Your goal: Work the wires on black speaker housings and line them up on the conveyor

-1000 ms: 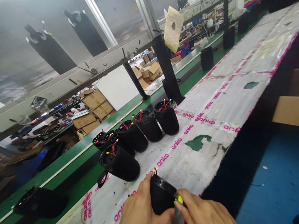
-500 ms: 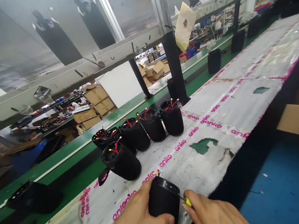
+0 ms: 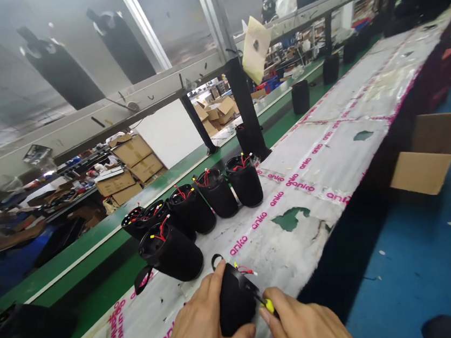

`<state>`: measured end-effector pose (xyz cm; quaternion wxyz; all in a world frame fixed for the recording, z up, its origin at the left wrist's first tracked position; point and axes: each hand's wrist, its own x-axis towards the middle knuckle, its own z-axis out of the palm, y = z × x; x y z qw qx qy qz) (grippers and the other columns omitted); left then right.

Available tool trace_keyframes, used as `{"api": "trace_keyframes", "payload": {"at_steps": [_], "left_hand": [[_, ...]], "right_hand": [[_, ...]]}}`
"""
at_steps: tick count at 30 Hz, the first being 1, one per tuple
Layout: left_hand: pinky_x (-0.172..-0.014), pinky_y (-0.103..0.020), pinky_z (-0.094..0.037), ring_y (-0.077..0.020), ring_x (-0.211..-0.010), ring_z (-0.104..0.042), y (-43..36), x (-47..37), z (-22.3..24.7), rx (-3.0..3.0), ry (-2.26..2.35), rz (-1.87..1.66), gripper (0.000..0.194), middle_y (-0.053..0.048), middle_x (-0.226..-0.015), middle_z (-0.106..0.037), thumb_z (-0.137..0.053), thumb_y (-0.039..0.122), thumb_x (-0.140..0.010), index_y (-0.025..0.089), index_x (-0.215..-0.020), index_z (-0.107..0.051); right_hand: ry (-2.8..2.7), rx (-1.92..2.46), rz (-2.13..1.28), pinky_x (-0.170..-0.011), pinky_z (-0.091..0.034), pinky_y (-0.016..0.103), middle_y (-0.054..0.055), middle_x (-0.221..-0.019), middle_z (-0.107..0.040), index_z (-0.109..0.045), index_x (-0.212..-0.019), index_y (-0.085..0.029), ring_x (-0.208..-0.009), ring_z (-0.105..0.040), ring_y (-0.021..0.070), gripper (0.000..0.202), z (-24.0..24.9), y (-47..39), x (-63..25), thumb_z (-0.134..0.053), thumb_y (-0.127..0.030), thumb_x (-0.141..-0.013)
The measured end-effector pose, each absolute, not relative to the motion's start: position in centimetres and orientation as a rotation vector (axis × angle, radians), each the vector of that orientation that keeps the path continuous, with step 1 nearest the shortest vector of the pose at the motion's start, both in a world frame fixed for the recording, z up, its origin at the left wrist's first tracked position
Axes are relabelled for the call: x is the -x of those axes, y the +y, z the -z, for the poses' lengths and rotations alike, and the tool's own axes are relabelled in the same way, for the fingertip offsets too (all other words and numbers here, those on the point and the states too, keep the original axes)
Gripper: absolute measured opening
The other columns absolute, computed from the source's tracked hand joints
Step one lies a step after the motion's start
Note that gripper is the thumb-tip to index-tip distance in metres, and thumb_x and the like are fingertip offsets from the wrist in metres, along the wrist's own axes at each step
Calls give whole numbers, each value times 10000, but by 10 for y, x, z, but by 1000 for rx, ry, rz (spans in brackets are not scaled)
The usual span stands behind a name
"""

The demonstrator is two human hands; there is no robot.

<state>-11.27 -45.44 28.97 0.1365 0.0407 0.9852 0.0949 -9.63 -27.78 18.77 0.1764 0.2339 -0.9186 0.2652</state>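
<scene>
A black fabric-covered cylinder (image 3: 235, 303) lies tilted at the table's near edge, with red and yellow wires and a black loop at its top end. Wrapped round its left side is my left hand (image 3: 204, 320), thumb across the front. My right hand (image 3: 299, 318) pinches a thin tool with a yellow-and-black handle (image 3: 269, 305), whose dark shaft touches the cylinder's upper rim. Just beyond, another black cylinder (image 3: 172, 251) with red wires stands on the printed white sheet (image 3: 255, 252), several similar ones behind it.
A green conveyor (image 3: 95, 279) runs along the far side, carrying more black cylinders. A metal frame with a black-wrapped post (image 3: 245, 107) rises behind the group. An open cardboard box (image 3: 423, 171) is at the right, above the blue floor (image 3: 402, 257).
The held cylinder has tipped and turned, so its wires and loop now show. The right hand still has the tool at the rim. The whole view has shifted as the camera turned right.
</scene>
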Motion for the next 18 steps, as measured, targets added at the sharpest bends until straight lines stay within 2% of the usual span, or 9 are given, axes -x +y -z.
{"api": "trace_keyframes", "payload": {"at_steps": [5,10,18], "left_hand": [[-1138,-453,-365,-281,-1369,-447,-452,116,-301,-107,2799,-242,854,-73,-1580,-314,-532,381,-778,211,-1538,-181],[-1121,-445,-390,-284,-1364,-453,-454,115,-293,-131,2817,-232,852,-86,-1580,-317,-541,389,-776,203,-1534,-197],[-1089,-402,-429,-257,-1298,-523,-454,114,-289,-126,2856,-226,832,-61,-1537,-403,-550,365,-762,223,-1521,-238]], "right_hand": [[-2640,-651,-722,-384,-270,323,-46,-598,-622,-426,-933,-250,-408,-611,191,93,-183,-286,97,-375,-250,-1011],[-2643,-664,-774,-388,-270,319,-43,-615,-627,-430,-959,-248,-422,-616,189,100,-182,-284,98,-351,-250,-1020],[-2696,-685,-771,-396,-284,332,-34,-631,-636,-448,-988,-250,-441,-626,200,131,-181,-282,98,-323,-256,-1025]]}}
